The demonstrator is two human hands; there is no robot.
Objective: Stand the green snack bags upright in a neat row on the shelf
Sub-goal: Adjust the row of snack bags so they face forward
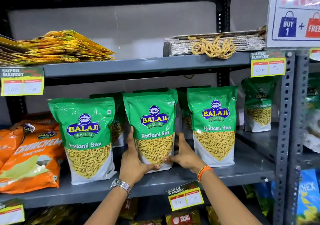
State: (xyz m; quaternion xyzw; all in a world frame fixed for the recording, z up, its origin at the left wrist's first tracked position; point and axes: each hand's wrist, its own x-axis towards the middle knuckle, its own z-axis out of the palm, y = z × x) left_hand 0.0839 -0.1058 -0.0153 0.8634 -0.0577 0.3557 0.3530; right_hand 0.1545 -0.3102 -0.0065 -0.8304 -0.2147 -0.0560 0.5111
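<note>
Three green Balaji Ratlami Sev bags stand upright along the front of the grey shelf [242, 174]. The middle bag [152, 119] is held low on both sides: my left hand [133, 160] grips its left edge and my right hand [185, 153] its right edge, thumbs on the front. The left bag [86, 134] leans slightly and stands nearer the shelf's front edge. The right bag [213, 120] stands straight. More green bags stand behind them, partly hidden, and one more [258, 106] stands far back at the right.
Orange snack bags [29, 157] lie stacked at the shelf's left end. A perforated grey upright [285, 138] bounds the right side. The shelf above carries flat yellow bags [57, 47] and a corded stack [214, 44]. Price tags hang off the shelf edges.
</note>
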